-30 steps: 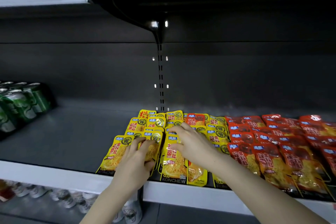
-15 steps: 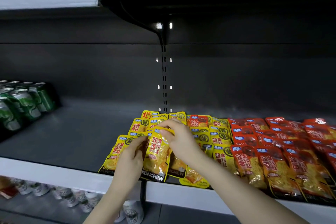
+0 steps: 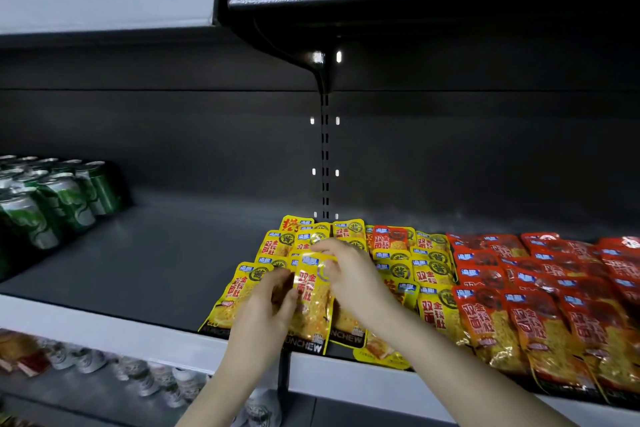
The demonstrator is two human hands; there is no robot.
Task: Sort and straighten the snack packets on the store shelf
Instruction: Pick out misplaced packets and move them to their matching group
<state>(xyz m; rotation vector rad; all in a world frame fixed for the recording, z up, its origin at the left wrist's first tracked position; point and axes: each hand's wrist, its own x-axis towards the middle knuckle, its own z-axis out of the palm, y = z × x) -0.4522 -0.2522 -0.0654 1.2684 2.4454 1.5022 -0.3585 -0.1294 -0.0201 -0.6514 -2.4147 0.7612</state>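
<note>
Since a second ago both hands have left their flat rest on the stock and now hold one yellow packet raised off the pile; over the last half second it has been turned nearer to upright.

Item: the yellow packet stands on its lower end at the front of the shelf. Its black bottom band overhangs the shelf's pale front lip. It sits just in front of the yellow rows.

Right hand: thumb and forefinger are closed in a pinch on the packet's top edge, and the remaining fingers are loosely bent behind it.

Left hand: the fingers are bent over the packet's left edge and grasp it at mid-height. The thumb is hidden, and motion blur prevents a finer reading.

Adjacent stock: the yellow rows lie flat and overlapping, running back towards the rear wall. One orange-red packet lies among them near the back. A loose yellow sachet hangs over the front lip just right of the held packet. Red packets fill the shelf to the right, touching the yellow rows.

Surroundings: green cans stand at the far left, well apart from the packets. Further cans lie on the tier below.
</note>
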